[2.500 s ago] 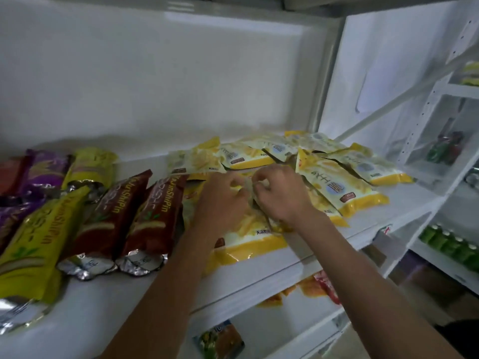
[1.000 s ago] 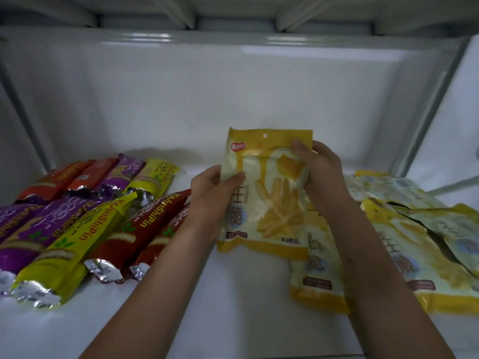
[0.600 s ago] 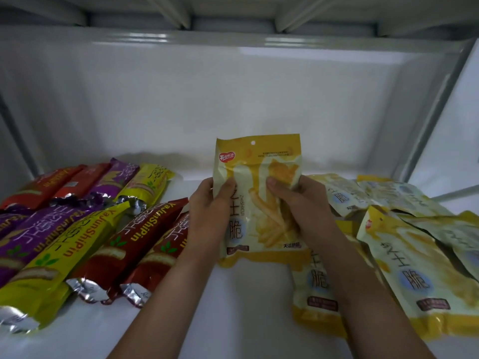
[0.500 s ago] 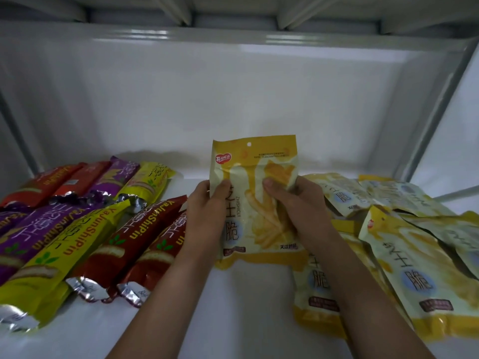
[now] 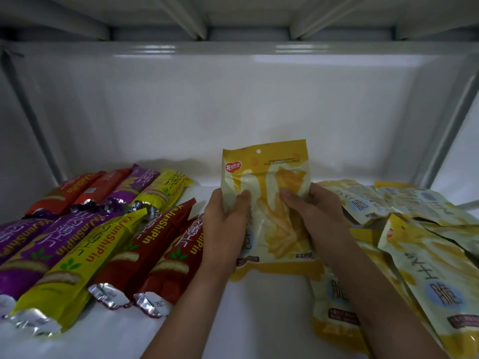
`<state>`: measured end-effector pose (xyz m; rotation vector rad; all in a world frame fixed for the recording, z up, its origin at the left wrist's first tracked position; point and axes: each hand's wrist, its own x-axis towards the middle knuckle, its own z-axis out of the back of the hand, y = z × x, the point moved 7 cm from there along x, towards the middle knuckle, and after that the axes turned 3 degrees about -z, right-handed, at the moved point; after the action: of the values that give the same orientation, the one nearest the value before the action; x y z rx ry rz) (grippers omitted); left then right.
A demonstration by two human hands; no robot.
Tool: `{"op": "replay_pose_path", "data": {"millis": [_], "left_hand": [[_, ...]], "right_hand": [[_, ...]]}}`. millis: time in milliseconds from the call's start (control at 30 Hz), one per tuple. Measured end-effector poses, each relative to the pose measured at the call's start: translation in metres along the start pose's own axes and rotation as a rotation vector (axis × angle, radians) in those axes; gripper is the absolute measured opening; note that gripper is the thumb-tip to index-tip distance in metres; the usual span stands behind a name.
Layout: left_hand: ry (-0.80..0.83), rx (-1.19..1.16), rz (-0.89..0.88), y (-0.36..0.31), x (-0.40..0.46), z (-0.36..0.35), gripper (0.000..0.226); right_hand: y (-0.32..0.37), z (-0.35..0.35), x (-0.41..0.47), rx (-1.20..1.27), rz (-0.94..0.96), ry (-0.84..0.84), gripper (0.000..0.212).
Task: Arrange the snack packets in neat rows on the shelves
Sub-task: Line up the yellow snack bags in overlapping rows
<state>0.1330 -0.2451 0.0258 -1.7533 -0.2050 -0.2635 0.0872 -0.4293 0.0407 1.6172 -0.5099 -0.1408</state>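
Observation:
A yellow and white fries packet (image 5: 269, 182) stands upright in the middle of the white shelf (image 5: 246, 320). My left hand (image 5: 224, 229) grips its left edge and my right hand (image 5: 318, 218) grips its right side, thumbs on the front. Its lower edge touches the shelf. To the right lies a loose pile of several matching yellow packets (image 5: 425, 257), overlapping at different angles. On the left, long red, purple and yellow snack packets (image 5: 108, 242) lie side by side in slanted rows.
The white back wall (image 5: 233, 112) rises close behind the held packet. A grey upright post (image 5: 451, 120) bounds the shelf at the right, another at the left. The underside of the upper shelf (image 5: 233, 19) spans the top.
Both hands lifted one yellow packet from the pile and stood it upright. In the last half second it shifted slightly left and down, and my right hand slid lower on it.

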Motion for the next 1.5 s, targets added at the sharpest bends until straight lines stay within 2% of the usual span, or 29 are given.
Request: {"op": "replay_pose_path", "data": {"millis": [167,300,400,500,633,933,1000,1100,1233,1367,1500], "left_hand": [[0.024,-0.141,0.126,0.012,0.000,-0.005,0.011],[0.000,-0.146,0.110,0.010,0.000,-0.002,0.006],[0.012,-0.179,0.109,0.006,-0.002,-0.003,0.007],[0.026,-0.210,0.129,0.002,-0.003,-0.005,0.005],[0.011,-0.242,0.176,0.002,-0.003,-0.005,0.019],[-0.010,-0.131,0.029,-0.003,0.001,0.003,0.019],[-0.025,-0.138,0.010,-0.005,0.001,0.004,0.012],[-0.018,-0.161,-0.014,-0.007,0.002,0.004,0.018],[-0.009,-0.180,-0.011,-0.005,0.004,0.002,0.013],[0.046,-0.200,0.101,0.003,0.001,-0.004,0.019],[-0.020,-0.115,-0.003,-0.004,0.004,0.004,0.010]], "right_hand": [[-0.002,0.005,0.001,0.047,-0.032,-0.011,0.008],[-0.005,0.002,0.002,0.042,-0.073,0.001,0.012],[-0.004,0.000,0.000,0.109,-0.088,0.025,0.018],[0.000,0.003,-0.001,0.082,-0.055,0.007,0.014],[0.001,0.003,-0.002,0.035,-0.017,0.028,0.013],[-0.007,0.001,0.001,0.027,-0.093,0.018,0.018],[-0.007,-0.002,-0.001,0.072,-0.124,0.067,0.025],[-0.008,-0.008,-0.005,0.028,-0.191,0.153,0.036],[0.000,-0.004,-0.007,-0.083,-0.104,0.088,0.034],[0.004,0.000,-0.007,-0.150,-0.039,0.037,0.041],[-0.001,-0.007,-0.007,-0.161,-0.129,0.158,0.040]]}}
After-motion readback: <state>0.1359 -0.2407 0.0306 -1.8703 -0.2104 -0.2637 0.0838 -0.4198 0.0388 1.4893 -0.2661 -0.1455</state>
